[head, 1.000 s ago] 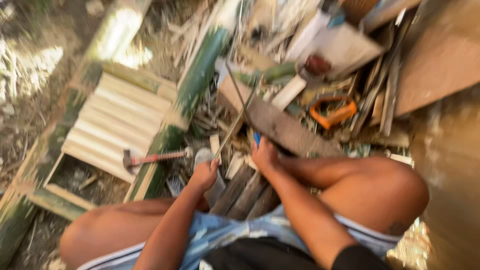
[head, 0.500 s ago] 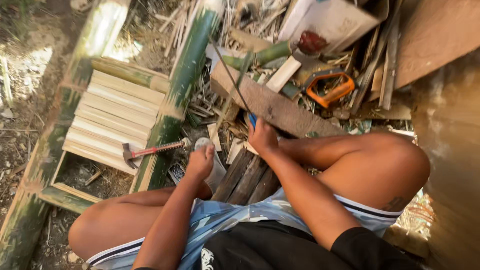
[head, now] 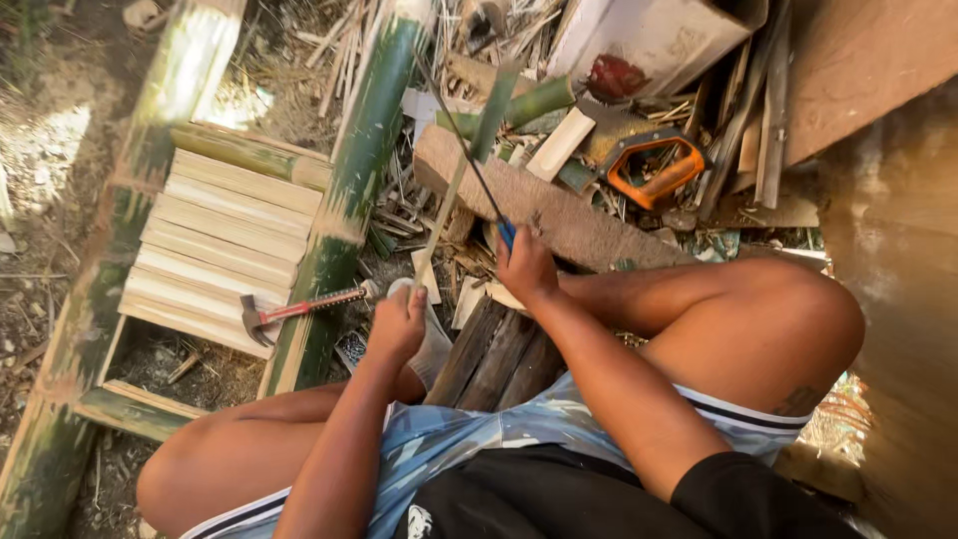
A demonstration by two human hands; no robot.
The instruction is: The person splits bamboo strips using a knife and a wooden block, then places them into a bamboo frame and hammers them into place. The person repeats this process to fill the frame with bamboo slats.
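Note:
My right hand (head: 526, 266) grips the blue handle of a long thin knife (head: 467, 150), whose dark blade points up and away toward the left. My left hand (head: 399, 321) is closed around the lower end of a narrow green bamboo strip (head: 477, 150) that leans up over a rough wooden block (head: 569, 215). Blade and strip cross near the block's left end. Both hands sit between my bent bare knees, above some dark wooden planks (head: 494, 354). Something pale lies under the left hand; I cannot make out what it is.
A red-handled claw hammer (head: 299, 307) rests against a green bamboo pole (head: 349, 190). Left of it lies a bamboo frame with several pale slats (head: 220, 240). An orange-handled saw (head: 654, 170), bamboo offcuts and scrap boards pile up behind the block. A brown wall (head: 898, 299) rises on the right.
The view has swung slightly, with the frame and poles shifting in the picture. Both hands stay near the block with the knife and strip; the strip now stands more upright.

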